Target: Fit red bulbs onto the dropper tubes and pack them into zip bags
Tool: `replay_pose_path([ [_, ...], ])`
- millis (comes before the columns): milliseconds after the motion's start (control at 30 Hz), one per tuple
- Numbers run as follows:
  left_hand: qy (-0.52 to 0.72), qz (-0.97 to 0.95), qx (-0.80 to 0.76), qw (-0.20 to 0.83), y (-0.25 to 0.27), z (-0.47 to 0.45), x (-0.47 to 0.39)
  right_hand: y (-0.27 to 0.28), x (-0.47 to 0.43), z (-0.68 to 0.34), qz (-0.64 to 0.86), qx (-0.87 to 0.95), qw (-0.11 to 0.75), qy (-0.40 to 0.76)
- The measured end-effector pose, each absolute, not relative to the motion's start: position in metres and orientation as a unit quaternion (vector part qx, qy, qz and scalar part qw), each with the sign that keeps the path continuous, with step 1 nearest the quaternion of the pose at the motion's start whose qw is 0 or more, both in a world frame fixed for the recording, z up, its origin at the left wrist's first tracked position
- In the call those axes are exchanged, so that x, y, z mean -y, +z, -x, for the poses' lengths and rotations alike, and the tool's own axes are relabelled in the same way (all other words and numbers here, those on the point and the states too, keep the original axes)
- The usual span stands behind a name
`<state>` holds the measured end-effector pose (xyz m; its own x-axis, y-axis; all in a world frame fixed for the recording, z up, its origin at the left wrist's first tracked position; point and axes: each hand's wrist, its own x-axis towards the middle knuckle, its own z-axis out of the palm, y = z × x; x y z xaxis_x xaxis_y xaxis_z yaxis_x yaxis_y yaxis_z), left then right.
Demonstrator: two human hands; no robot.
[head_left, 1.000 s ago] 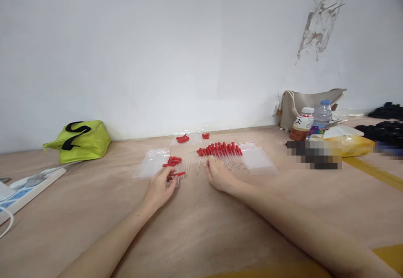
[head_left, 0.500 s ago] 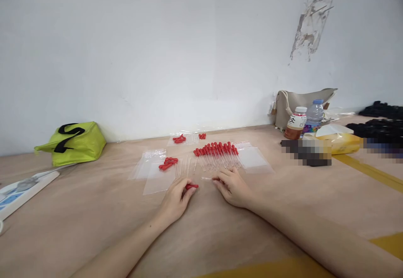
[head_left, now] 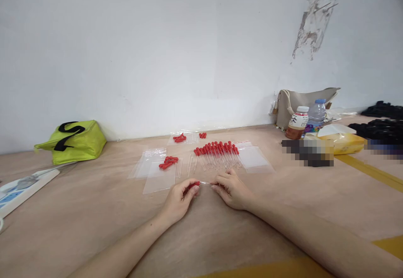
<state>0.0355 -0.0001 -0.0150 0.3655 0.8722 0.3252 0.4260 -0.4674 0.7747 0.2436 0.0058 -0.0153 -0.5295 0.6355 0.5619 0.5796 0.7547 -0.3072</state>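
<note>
Pinched in my left hand [head_left: 182,198] is a red rubber dropper bulb [head_left: 194,183], its open end turned to the right. My right hand [head_left: 231,190] grips a thin clear glass dropper tube [head_left: 205,182], whose left end meets the mouth of the bulb; how deep it sits inside cannot be seen. Just beyond the hands lies a row of droppers with red bulbs [head_left: 217,149]. Loose red bulbs [head_left: 168,162] rest on a clear plastic bag left of them, beside several bare glass tubes [head_left: 185,167].
More red bulbs [head_left: 179,138] and tubes lie on a bag near the wall. Flat clear bags [head_left: 256,160] lie right of the row. A lime-green bag [head_left: 78,144] and a power strip [head_left: 34,190] stand left; bottles [head_left: 297,123] and a yellow tissue pack [head_left: 346,144] are right.
My two hands have come closer together. The glass tube's end, apart from the red bulb before, now meets the bulb's open end.
</note>
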Motion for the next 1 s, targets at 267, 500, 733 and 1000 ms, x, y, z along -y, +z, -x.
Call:
replay_pose_path([
  [267, 0.332, -0.827, -0.405, 0.201, -0.010, -0.034, 0.005, -0.017, -0.015, -0.249, 0.323, 0.892, 0.306, 0.074],
  [500, 0.283, -0.867, -0.382, 0.148, -0.005, -0.035, 0.007, -0.015, -0.013, -0.250, 0.327, 0.897, 0.296, -0.035],
  [733, 0.270, -0.885, -0.366, 0.098, -0.006, -0.033, 0.009, -0.016, -0.001, -0.237, 0.349, 0.893, 0.280, -0.033],
  [1000, 0.246, -0.915, -0.307, 0.085, -0.005, -0.022, -0.001, -0.009, 0.002, -0.228, 0.355, 0.898, 0.256, 0.034],
])
